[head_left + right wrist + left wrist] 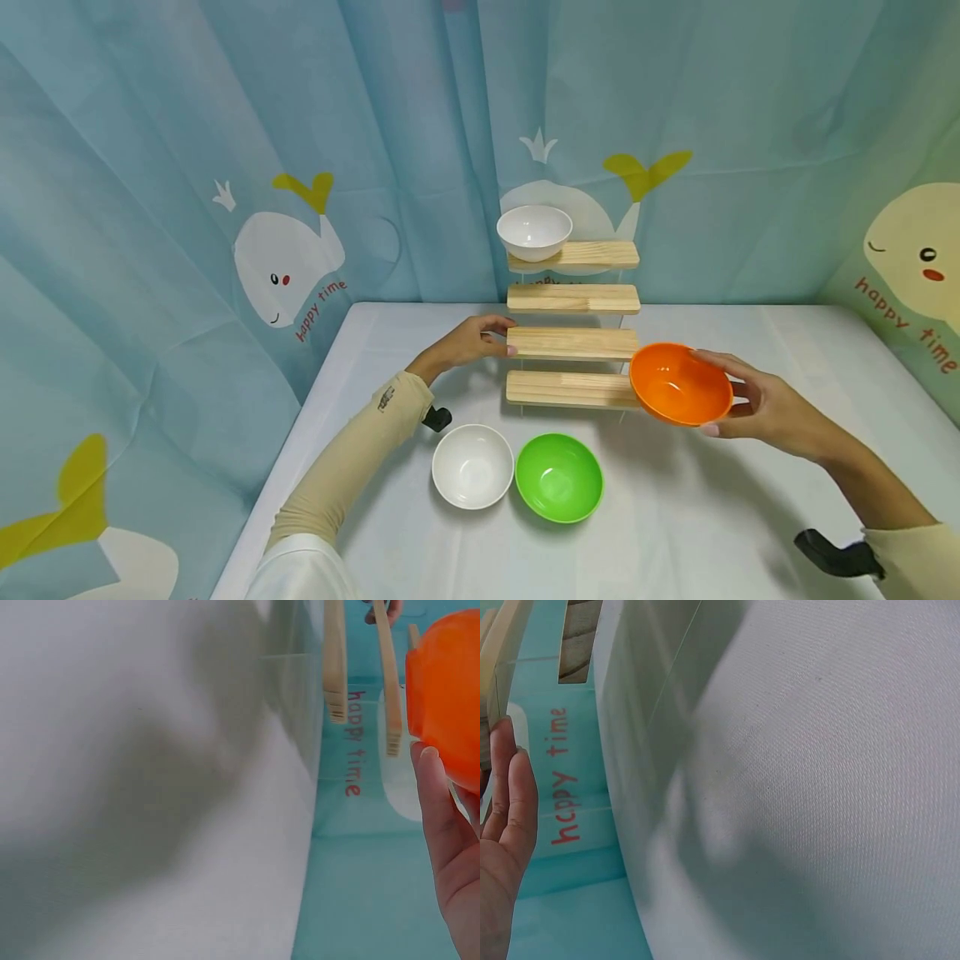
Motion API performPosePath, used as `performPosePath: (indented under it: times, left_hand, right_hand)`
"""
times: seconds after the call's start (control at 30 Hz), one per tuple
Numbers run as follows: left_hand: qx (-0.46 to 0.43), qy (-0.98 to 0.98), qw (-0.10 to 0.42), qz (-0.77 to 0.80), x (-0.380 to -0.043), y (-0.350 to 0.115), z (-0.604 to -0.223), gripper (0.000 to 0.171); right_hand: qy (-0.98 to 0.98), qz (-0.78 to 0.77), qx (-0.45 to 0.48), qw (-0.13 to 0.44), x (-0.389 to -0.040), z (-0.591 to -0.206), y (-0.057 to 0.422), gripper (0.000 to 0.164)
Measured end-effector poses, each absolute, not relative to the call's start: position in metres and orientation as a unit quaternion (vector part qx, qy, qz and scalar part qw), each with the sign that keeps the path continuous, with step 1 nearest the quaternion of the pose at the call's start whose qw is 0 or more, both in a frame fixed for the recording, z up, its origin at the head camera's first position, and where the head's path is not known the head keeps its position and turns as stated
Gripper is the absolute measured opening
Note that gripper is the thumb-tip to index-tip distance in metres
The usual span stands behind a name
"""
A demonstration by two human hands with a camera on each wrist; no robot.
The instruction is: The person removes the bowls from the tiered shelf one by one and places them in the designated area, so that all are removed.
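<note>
An orange bowl [678, 383] is in my right hand [772, 408], with the fingers and thumb gripping its right side. It is tilted and hangs in the air by the right end of the lowest wooden shelf [570, 389]. In the right wrist view the bowl's outside [454, 697] shows above the fingertips [429, 754]. My left hand [472, 340] pinches the left end of the second shelf [572, 342] from the bottom. Fingertips [523, 757] reach that shelf's end in the left wrist view. A white bowl [534, 229] sits on the left part of the top shelf [592, 255].
On the white tablecloth [720, 533], in front of the tiered stand, a white bowl [472, 467] and a green bowl [558, 477] stand side by side. Another shelf [573, 298] lies under the top one. Blue printed curtains [420, 167] hang behind and left.
</note>
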State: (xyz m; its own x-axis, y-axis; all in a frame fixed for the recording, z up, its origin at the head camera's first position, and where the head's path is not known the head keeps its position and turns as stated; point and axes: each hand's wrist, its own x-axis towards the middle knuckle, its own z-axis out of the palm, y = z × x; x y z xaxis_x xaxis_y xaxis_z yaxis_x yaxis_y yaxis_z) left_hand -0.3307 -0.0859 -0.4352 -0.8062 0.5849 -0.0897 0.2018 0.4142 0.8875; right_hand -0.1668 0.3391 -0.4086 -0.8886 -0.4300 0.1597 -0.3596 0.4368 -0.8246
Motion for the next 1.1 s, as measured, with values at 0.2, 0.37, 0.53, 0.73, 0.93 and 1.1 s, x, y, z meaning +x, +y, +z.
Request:
performPosePath:
  times: [0.2,0.37,0.53,0.73,0.93,1.1]
  left_hand:
    - [0.244,0.818,0.196,0.483,-0.33,-0.086,-0.435,0.056]
    - [0.244,0.817,0.196,0.484,-0.33,-0.086,-0.435,0.056]
    - [0.247,0.819,0.19,0.482,-0.332,-0.086,-0.438,0.055]
    - [0.244,0.82,0.191,0.482,-0.333,-0.086,-0.438,0.054]
    - [0.242,0.82,0.192,0.483,-0.332,-0.088,-0.438,0.054]
    - [0.243,0.818,0.193,0.485,-0.331,-0.087,-0.436,0.054]
  right_hand:
    - [0.838,-0.488,-0.239,0.047,-0.158,-0.418,0.339,0.082]
    - [0.843,-0.479,-0.241,0.043,-0.152,-0.425,0.337,0.082]
    - [0.845,-0.471,-0.252,0.038,-0.146,-0.432,0.337,0.083]
    - [0.837,-0.477,-0.262,0.057,-0.14,-0.442,0.337,0.084]
    - [0.828,-0.489,-0.265,0.071,-0.135,-0.452,0.337,0.084]
    - [0.829,-0.489,-0.259,0.079,-0.129,-0.461,0.332,0.083]
